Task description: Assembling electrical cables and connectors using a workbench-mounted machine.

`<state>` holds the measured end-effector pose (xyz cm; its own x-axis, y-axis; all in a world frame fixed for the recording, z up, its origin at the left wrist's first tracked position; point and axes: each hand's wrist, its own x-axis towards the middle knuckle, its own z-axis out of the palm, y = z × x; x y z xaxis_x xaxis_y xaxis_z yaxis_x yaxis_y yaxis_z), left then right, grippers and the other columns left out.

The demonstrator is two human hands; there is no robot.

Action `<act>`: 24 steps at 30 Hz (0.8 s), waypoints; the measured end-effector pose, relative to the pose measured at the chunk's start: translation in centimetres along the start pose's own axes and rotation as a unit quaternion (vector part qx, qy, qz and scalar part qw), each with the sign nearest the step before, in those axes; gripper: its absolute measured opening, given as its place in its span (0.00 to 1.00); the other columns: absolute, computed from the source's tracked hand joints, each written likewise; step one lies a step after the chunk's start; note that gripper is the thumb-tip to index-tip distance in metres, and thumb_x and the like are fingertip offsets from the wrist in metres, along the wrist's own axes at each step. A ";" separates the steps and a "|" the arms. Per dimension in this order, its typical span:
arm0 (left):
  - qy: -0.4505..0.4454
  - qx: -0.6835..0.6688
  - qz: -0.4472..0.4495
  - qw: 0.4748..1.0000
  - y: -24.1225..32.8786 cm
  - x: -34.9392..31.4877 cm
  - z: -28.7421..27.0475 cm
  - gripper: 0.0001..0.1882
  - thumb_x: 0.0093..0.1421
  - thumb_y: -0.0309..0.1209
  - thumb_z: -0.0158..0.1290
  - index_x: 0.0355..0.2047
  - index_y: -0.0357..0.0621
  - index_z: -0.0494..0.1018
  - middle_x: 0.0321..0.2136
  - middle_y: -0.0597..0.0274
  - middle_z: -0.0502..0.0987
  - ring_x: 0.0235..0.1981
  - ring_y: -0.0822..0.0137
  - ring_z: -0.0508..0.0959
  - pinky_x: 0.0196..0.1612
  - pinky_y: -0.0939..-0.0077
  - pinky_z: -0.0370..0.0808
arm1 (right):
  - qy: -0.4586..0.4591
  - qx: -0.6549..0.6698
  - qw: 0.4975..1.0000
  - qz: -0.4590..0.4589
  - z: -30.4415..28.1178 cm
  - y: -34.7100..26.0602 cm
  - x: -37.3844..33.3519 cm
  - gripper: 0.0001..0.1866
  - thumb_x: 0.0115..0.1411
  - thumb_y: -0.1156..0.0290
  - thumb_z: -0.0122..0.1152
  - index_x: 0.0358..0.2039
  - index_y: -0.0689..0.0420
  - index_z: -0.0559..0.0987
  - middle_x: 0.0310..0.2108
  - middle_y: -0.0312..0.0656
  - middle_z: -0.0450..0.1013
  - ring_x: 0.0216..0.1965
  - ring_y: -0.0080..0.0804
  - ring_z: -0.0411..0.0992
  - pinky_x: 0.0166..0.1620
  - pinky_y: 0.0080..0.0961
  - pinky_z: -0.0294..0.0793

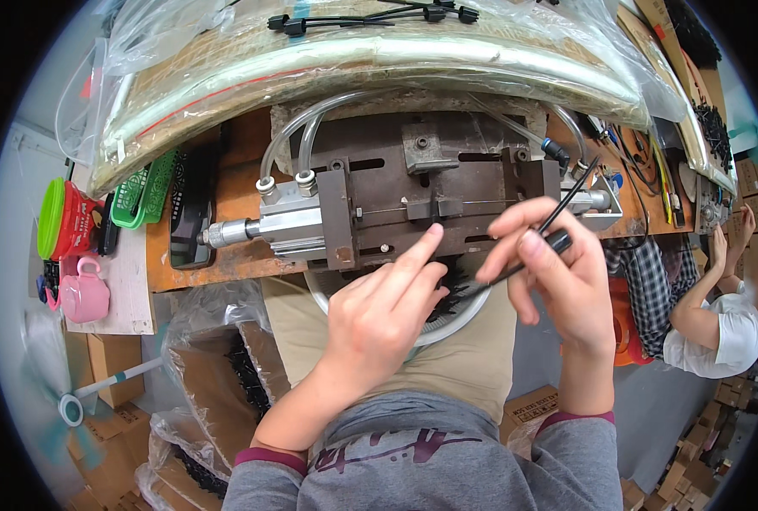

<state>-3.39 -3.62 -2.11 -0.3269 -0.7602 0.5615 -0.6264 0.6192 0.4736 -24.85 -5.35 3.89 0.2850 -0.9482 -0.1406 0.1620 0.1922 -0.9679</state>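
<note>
A dark metal fixture point(379, 183) with a silver pneumatic cylinder point(287, 223) on its left side stands on the bench in front of me. My left hand point(374, 315) has its index finger stretched to a small black piece point(436, 204) in the middle of the fixture, at its near end; the other fingers are loosely bent, and nothing shows in them. To the right, my right hand point(566, 277) pinches a thin black cable point(573, 189) with a cylindrical black end point(558, 241). Below both hands, a white basin point(472, 308) holding black parts rests on my lap.
Clear hoses point(289, 128) arch behind the fixture. Plastic-wrapped board point(379, 64) carries several black cables point(370, 19). A black phone point(193, 209), green basket point(144, 192) and pink cup point(85, 291) stand left. Boxes point(217, 383) and a fan point(72, 409) are lower left; another person point(711, 336) sits right.
</note>
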 end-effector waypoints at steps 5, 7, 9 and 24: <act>-0.014 0.072 0.014 0.997 -0.2 0.5 0.8 0.13 0.51 0.30 0.65 0.37 0.39 0.81 0.52 0.53 0.82 0.24 0.70 0.80 0.28 0.78 0.74 | -0.056 -0.051 0.996 0.054 -0.1 0.9 -0.8 0.14 0.72 0.67 0.55 0.42 0.68 0.75 0.26 0.54 0.80 0.10 0.18 0.64 0.14 0.14 0.60; -0.013 0.077 0.014 0.997 -0.2 0.8 0.8 0.13 0.51 0.31 0.65 0.37 0.39 0.81 0.51 0.53 0.82 0.23 0.70 0.79 0.28 0.78 0.74 | -0.056 -0.015 0.995 0.087 -0.4 1.0 -1.0 0.10 0.71 0.69 0.59 0.42 0.65 0.77 0.25 0.48 0.80 0.13 0.15 0.65 0.16 0.14 0.60; -0.010 0.071 0.014 0.997 -0.2 1.2 0.7 0.14 0.50 0.31 0.66 0.37 0.39 0.81 0.51 0.53 0.82 0.22 0.70 0.79 0.28 0.77 0.74 | -0.056 -0.010 0.992 0.110 -0.7 1.0 -1.3 0.08 0.70 0.70 0.61 0.41 0.64 0.78 0.25 0.43 0.80 0.14 0.13 0.66 0.17 0.14 0.60; -0.049 -0.257 0.065 0.963 1.2 1.4 -1.7 0.19 0.48 0.28 0.69 0.41 0.36 0.82 0.34 0.60 0.80 0.30 0.63 0.80 0.29 0.71 0.78 | -0.253 -0.162 0.952 0.063 -1.4 2.6 -0.5 0.07 0.65 0.69 0.64 0.34 0.60 0.80 0.21 0.37 0.80 0.24 0.20 0.80 0.22 0.17 0.69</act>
<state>-3.34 -3.57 0.40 -0.4600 -0.6693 0.5835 -0.1520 0.7068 0.6909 -25.94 -4.73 1.17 0.7145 -0.6639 -0.2206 -0.1805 0.1297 -0.9750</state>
